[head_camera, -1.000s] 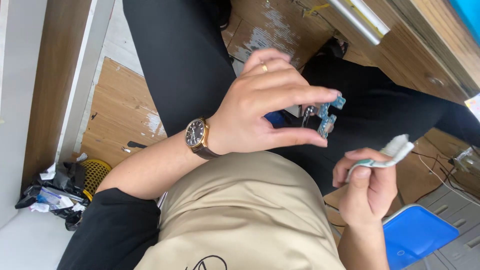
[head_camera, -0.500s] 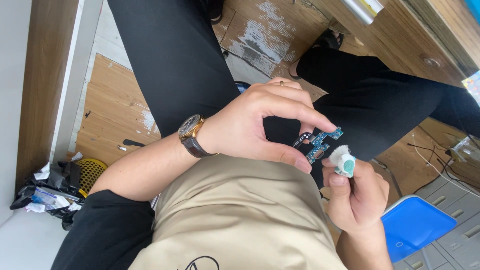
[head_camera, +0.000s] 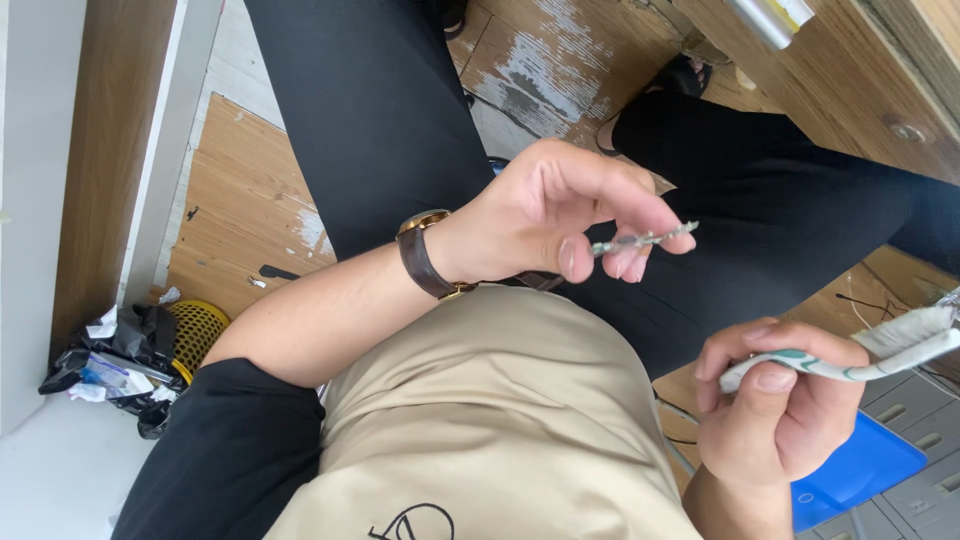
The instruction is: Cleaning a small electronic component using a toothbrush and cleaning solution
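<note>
The left hand (head_camera: 560,215) is raised over the lap, wrist bent, forearm running in from eight o'clock, with thumb and fingertips pinched together toward three o'clock and the other fingers curled above them. The right hand (head_camera: 775,410) sits lower, at four o'clock from the left, well apart from it, closed in a loose fist with the thumb pressed flat on top, its forearm coming up from six o'clock

Clothing: black short sleeve (head_camera: 215,450) on left arm, beige apron-like front (head_camera: 480,420) with a black line drawing near the lower edge, black trousers (head_camera: 380,110). Left wrist: watch with dark brown strap (head_camera: 418,262), gold-coloured case and buckle. Both hands bare.
</note>
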